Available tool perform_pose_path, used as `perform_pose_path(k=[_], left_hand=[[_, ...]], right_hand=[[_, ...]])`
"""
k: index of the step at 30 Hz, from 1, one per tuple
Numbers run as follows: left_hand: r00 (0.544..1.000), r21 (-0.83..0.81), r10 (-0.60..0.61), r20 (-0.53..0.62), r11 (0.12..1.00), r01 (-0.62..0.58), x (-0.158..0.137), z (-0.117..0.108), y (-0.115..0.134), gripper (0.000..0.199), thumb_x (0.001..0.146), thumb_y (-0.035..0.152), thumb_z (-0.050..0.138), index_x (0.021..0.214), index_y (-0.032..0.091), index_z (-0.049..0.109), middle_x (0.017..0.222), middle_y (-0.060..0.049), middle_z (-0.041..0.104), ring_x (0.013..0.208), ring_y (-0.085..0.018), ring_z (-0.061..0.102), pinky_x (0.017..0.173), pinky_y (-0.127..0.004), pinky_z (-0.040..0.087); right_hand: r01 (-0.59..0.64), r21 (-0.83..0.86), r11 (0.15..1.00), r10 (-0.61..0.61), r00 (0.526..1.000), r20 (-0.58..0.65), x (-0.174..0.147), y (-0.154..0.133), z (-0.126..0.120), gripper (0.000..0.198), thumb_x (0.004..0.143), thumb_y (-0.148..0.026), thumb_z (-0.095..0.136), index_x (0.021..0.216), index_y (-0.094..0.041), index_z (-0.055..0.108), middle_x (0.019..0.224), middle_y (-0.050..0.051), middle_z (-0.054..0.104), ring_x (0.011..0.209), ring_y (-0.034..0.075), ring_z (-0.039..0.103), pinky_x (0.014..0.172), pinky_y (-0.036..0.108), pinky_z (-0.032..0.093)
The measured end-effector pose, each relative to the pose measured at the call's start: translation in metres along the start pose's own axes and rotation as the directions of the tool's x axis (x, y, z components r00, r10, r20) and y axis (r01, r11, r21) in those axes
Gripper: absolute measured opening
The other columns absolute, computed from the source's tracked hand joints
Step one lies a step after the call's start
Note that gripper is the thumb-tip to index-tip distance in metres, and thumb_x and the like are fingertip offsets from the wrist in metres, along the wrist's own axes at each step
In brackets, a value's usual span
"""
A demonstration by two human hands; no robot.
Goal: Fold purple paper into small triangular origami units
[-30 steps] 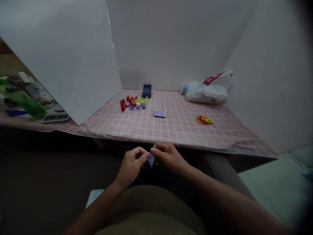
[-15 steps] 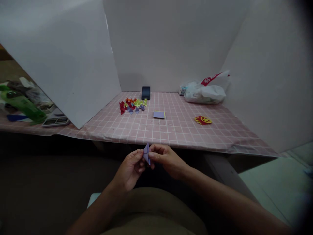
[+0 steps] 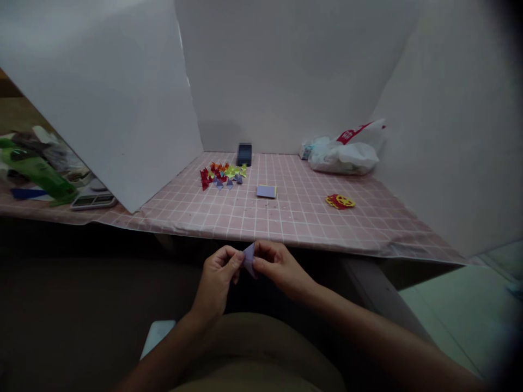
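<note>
The folded purple paper (image 3: 249, 260) is located between the two hands, in front of the near edge of the table (image 3: 196, 218) and clear of its surface. The fingers of the left hand (image 3: 216, 280) are clamped on the left corner of the paper, with the thumb on top. The fingers of the right hand (image 3: 284, 269) are clamped on its right side; the thumb presses near the fold. The paper is roughly triangular, with one point directed upward.

A checked pink cloth (image 3: 294, 223) covers the table. A small paper stack (image 3: 266, 191), purple on top with a yellow edge, lies beyond the hands. Left of the stack is a cluster of folded paper pieces (image 3: 220, 175) in red, orange, yellow and purple. A dark rectangular object (image 3: 244, 154) stands just behind the cluster. To the right lie red and yellow flat cut-outs (image 3: 340, 201); behind them rests a white plastic bag (image 3: 347, 158).
</note>
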State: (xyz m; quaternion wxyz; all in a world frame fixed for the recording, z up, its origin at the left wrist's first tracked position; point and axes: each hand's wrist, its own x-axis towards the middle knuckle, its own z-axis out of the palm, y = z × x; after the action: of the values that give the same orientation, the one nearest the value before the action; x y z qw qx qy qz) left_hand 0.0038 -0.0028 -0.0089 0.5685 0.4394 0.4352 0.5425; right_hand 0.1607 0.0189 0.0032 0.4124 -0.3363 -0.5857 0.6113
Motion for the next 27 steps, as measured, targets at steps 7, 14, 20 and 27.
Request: perform_pose_path(k=[7, 14, 20, 27], left_hand=[[0.972, 0.25, 0.227, -0.056, 0.946, -0.206, -0.001, 0.007, -0.003, 0.018, 0.083, 0.031, 0.07, 0.097, 0.02, 0.068, 0.088, -0.003, 0.07, 0.076, -0.016, 0.065, 0.066, -0.025, 0.053], [0.947, 0.423, 0.321, 0.014, 0.856, -0.297, -0.006, 0.008, -0.004, 0.023, 0.086, 0.029, 0.068, 0.107, 0.02, 0.068, 0.099, -0.006, 0.075, 0.09, -0.021, 0.072, 0.079, -0.029, 0.058], [0.792, 0.638, 0.594, 0.141, 0.557, -0.531, -0.005, 0.006, -0.004, 0.017, 0.091, 0.018, 0.059, 0.105, 0.018, 0.068, 0.096, -0.006, 0.076, 0.085, -0.018, 0.072, 0.079, -0.027, 0.056], [0.548, 0.735, 0.78, 0.303, 0.175, -0.655, -0.006, 0.006, -0.006, 0.01, 0.09, 0.007, 0.057, 0.089, 0.017, 0.059, 0.078, -0.003, 0.07, 0.07, -0.014, 0.07, 0.069, -0.023, 0.054]], right_hand=[[0.174, -0.533, 0.828, -0.302, 0.939, -0.162, -0.007, 0.001, 0.005, 0.016, 0.081, -0.018, 0.053, 0.066, -0.02, 0.049, 0.062, -0.002, 0.051, 0.057, 0.012, 0.045, 0.055, 0.025, 0.034], [0.259, -0.779, 0.571, -0.502, 0.861, -0.082, -0.009, 0.008, 0.004, 0.018, 0.084, -0.016, 0.052, 0.069, -0.021, 0.044, 0.063, -0.001, 0.052, 0.055, 0.013, 0.047, 0.055, 0.026, 0.034], [0.291, -0.801, 0.523, -0.581, 0.809, -0.085, -0.01, 0.008, 0.006, 0.017, 0.085, -0.014, 0.052, 0.07, -0.021, 0.046, 0.061, -0.002, 0.053, 0.053, 0.012, 0.05, 0.053, 0.023, 0.037], [0.313, -0.83, 0.462, -0.647, 0.759, -0.074, -0.013, 0.006, 0.009, 0.011, 0.084, -0.011, 0.051, 0.077, -0.02, 0.05, 0.065, 0.0, 0.058, 0.057, 0.014, 0.057, 0.056, 0.024, 0.042]])
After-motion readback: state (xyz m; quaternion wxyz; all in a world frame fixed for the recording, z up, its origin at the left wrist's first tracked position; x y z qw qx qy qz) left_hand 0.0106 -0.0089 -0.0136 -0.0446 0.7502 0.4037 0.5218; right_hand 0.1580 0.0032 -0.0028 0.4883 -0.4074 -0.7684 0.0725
